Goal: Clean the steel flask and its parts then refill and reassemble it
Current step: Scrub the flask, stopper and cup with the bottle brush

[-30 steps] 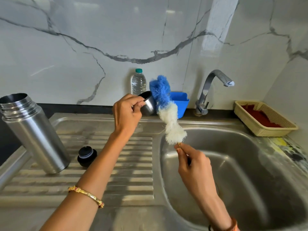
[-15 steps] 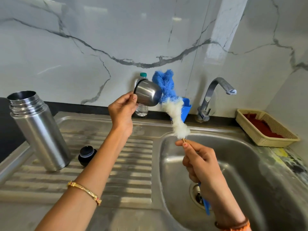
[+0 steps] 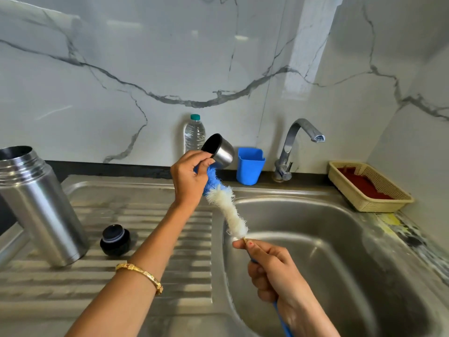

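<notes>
The open steel flask (image 3: 41, 210) stands on the ribbed drainboard at the left. Its black stopper (image 3: 116, 239) lies just to the right of the flask's base. My left hand (image 3: 188, 178) grips the small steel cup lid (image 3: 220, 150) above the drainboard's right end, its dark mouth tilted up and to the left. My right hand (image 3: 274, 271) holds the handle of a blue and white bottle brush (image 3: 224, 207) over the sink basin (image 3: 340, 263). The blue tip of the brush sits under the cup, beside my left palm.
A capped water bottle (image 3: 194, 135) and a blue plastic holder (image 3: 250, 166) stand against the marble wall. The tap (image 3: 296, 147) curves over the basin with no water running. A beige basket (image 3: 369, 188) with a red cloth sits at the right.
My left hand turned the cup so its dark mouth now faces up-left. The brush swung down, its blue tip now below the cup beside my left palm.
</notes>
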